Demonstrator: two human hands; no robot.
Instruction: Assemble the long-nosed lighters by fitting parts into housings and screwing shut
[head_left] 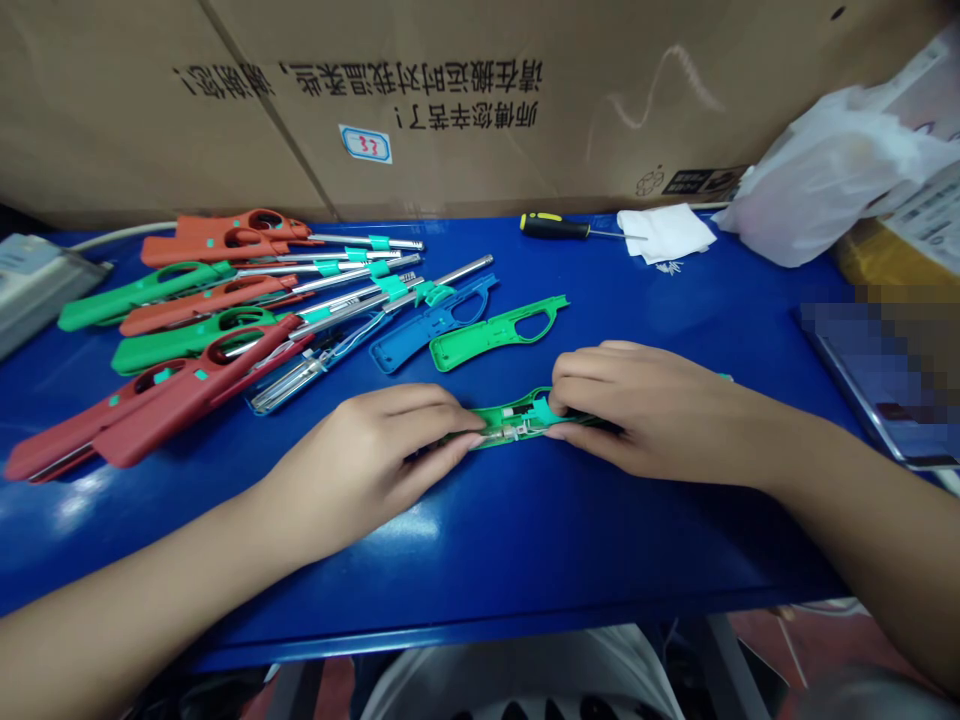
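An opened green lighter half (pixel 517 424) lies low over the blue table, its inner parts showing. My left hand (pixel 382 440) pinches its left end between thumb and fingers. The fingers of my right hand (pixel 630 410) close around its right part, by a teal piece inside, and hide most of that end. Just beyond them lie an empty green shell half (pixel 499 335) and a blue shell half (pixel 431 325). Left of these, a blue lighter half (pixel 289 385) holds a clear tube and a metal barrel.
Several red, orange and green long-nosed lighters (pixel 202 385) are piled at the left. A yellow-black screwdriver (pixel 555 226) and a white tissue (pixel 666 234) lie along the back by a cardboard box (pixel 450 170). At right are a plastic bag (pixel 825 175) and a phone-like device (pixel 877 380).
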